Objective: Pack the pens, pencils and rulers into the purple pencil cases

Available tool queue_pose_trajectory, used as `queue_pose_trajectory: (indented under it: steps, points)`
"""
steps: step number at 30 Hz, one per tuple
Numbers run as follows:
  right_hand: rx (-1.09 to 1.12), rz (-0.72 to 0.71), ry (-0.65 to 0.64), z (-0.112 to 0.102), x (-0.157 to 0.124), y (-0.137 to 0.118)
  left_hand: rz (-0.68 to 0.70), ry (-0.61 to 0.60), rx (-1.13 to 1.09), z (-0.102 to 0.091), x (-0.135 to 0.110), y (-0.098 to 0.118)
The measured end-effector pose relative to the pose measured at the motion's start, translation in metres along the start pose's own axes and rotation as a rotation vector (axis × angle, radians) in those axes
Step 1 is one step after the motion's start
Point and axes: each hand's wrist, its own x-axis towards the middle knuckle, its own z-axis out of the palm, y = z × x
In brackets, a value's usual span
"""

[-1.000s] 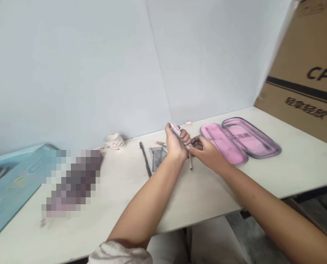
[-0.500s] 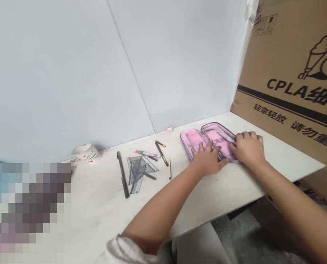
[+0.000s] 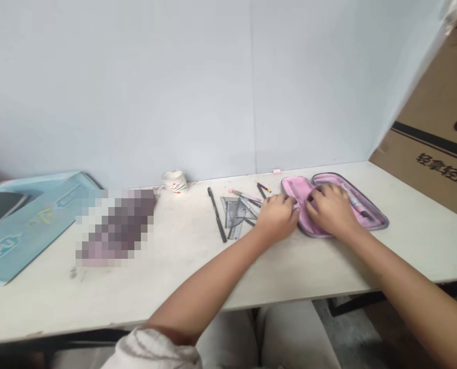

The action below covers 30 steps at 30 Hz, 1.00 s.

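A pink pencil case (image 3: 306, 226) with a dark edge lies unfolded on the table. My left hand (image 3: 277, 217) is at its left side, fingers curled and closed on the rim; the fingertips are partly hidden. Over the middle of the case, my right hand (image 3: 331, 207) bends its fingers down onto the pink lining of the left half, closed on it as far as I can see. A whitish pen (image 3: 354, 200) with a dark end rests in the right half. Left of the case are clear rulers and set squares (image 3: 236, 211), and a long black pen (image 3: 217, 215).
A short pencil (image 3: 265, 187) and a pink eraser (image 3: 276, 172) lie near the wall. Further left stand a paper cup (image 3: 174, 181), a blurred-out dark patch (image 3: 123, 225) and a light blue box (image 3: 40, 225). A large cardboard box (image 3: 436, 133) borders the right.
The view has swung left. My left hand has shifted to the case's left rim, beside the loose stationery. My right hand has left the whitish pen and moved to the case's middle.
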Motion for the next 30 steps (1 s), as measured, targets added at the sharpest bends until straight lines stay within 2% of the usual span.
queue_pose_trajectory:
  steps: [3,6,10,13,16,21,25,28,30]
  points:
    - [0.172,-0.165,0.000,-0.001,0.007,-0.056,-0.118,0.086,0.009,-0.032,-0.032,-0.039]
    - [0.329,-0.290,-0.011,-0.002,0.009,-0.115,-0.263,0.164,0.032,-0.055,-0.064,-0.082]
    - [0.329,-0.396,-0.029,-0.001,0.009,-0.175,-0.405,0.182,0.102,-0.065,-0.094,-0.122]
    - [0.244,-0.443,-0.043,0.001,0.009,-0.197,-0.448,0.114,0.149,-0.065,-0.100,-0.133]
    - [0.202,-0.415,-0.019,0.002,0.009,-0.201,-0.498,0.065,0.089,-0.067,-0.099,-0.129]
    - [0.256,-0.335,0.185,0.001,0.002,-0.185,-0.511,0.046,-0.247,-0.070,-0.098,-0.116]
    - [0.306,-0.337,0.330,-0.001,-0.007,-0.168,-0.596,0.072,-0.735,-0.066,-0.096,-0.105]
    - [0.355,-0.341,0.383,-0.005,-0.012,-0.150,-0.581,0.105,-1.153,-0.064,-0.085,-0.093]
    - [0.386,-0.313,0.410,-0.009,-0.015,-0.133,-0.559,0.119,-1.319,-0.062,-0.071,-0.080]
